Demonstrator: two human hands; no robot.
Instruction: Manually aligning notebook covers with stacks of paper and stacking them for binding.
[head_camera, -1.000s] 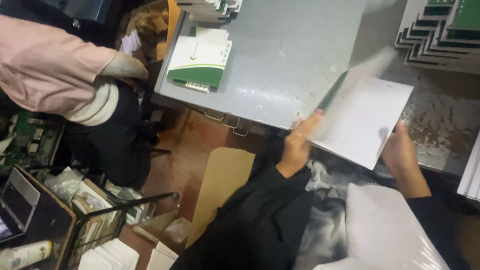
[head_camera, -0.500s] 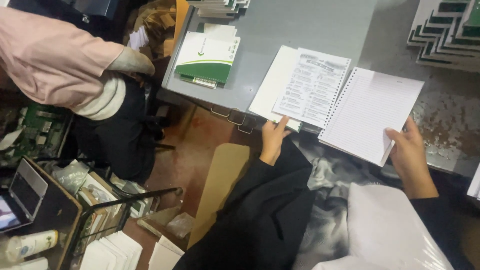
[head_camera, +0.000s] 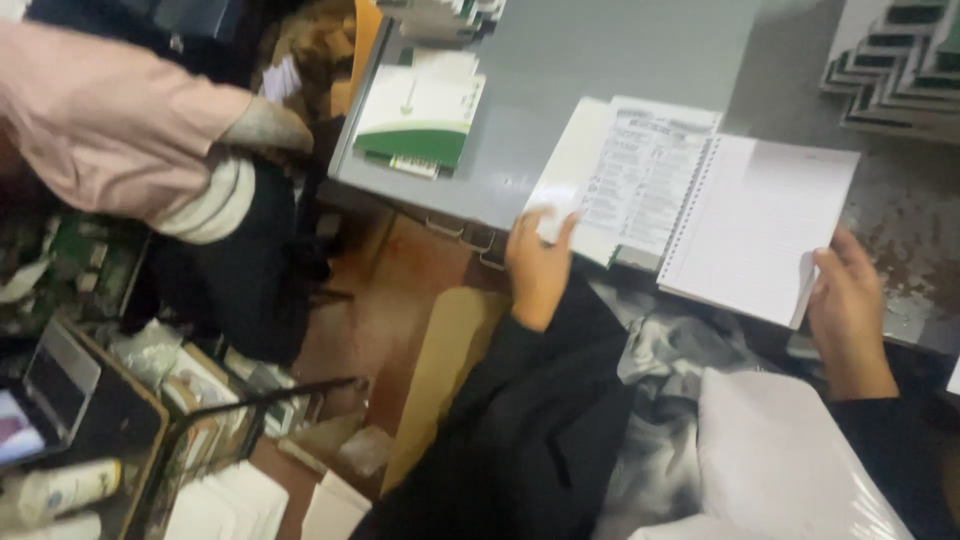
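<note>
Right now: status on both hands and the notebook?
Left hand on the open spiral notebook, left page edge. Right hand pinching lower right page corner. Green-and-white booklet stack apart, not obstructing.

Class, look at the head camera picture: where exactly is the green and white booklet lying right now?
The green and white booklet lies on the grey table near its left edge, apart to the left of the open spiral notebook that both hands touch.

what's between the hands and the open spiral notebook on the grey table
Nothing visible. The left hand already rests on the left edge of the open spiral notebook, and the right hand grips the corner of its blank right page. The green and white booklets lie apart, further left on the grey table.
</note>
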